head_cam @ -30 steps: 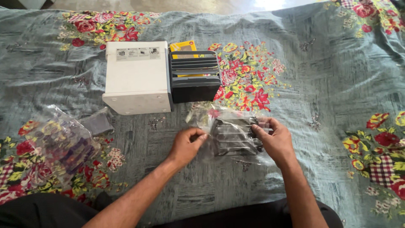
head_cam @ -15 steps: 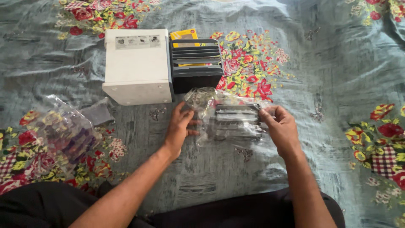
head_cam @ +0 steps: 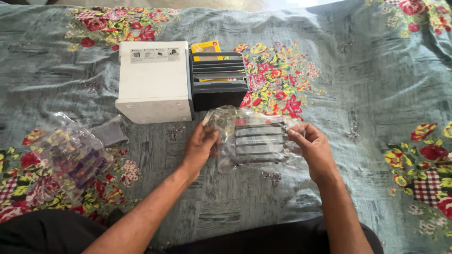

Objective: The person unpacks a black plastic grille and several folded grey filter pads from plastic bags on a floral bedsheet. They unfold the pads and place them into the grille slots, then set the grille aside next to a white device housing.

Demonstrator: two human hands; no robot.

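- Just below the dark slatted organizer (head_cam: 219,80), the clear plastic bag of dark slats (head_cam: 254,141) sat over the floral bedsheet (head_cam: 367,84).
- Left hand (head_cam: 200,146) and right hand (head_cam: 314,149) each had a closed grip on a bag edge.
- Left of the organizer stood a white box (head_cam: 154,80).

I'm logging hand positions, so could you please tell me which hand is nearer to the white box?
Left. The left hand sits just below the white box, holding the clear bag's left edge; the right hand grips the bag's right edge, farther away.

Slatted tray (head_cam: 219,80) right of box (head_cam: 154,81)
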